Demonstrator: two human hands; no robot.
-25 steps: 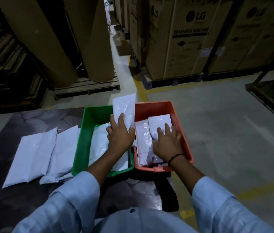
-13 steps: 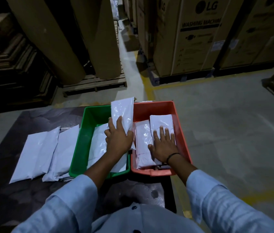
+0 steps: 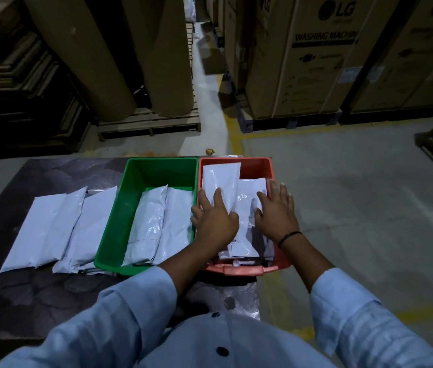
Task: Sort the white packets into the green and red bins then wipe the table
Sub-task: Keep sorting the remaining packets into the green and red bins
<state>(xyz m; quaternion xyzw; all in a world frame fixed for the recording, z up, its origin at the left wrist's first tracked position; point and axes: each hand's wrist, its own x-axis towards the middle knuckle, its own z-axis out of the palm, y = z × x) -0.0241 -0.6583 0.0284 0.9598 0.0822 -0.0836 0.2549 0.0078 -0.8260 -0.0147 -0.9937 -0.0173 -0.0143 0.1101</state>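
A green bin (image 3: 162,162) and a red bin (image 3: 268,166) stand side by side on the dark table (image 3: 24,301). Two white packets (image 3: 157,224) lie in the green bin. In the red bin, my left hand (image 3: 215,221) presses with spread fingers on a white packet (image 3: 220,179) lying along the bin's left side. My right hand (image 3: 276,211) rests flat on another packet (image 3: 253,187) beside it, above further packets. Left of the green bin, several white packets (image 3: 48,229) lie on the table.
The red bin sits at the table's right edge, with grey concrete floor (image 3: 356,208) beyond it. Big cardboard rolls on a wooden pallet (image 3: 149,123) and washing machine cartons (image 3: 303,62) stand behind the table. A dark stack (image 3: 19,88) fills the far left.
The packet my left hand held upright between the bins now lies in the red bin. My left hand moved right with it. My right hand shifted slightly right on the packets.
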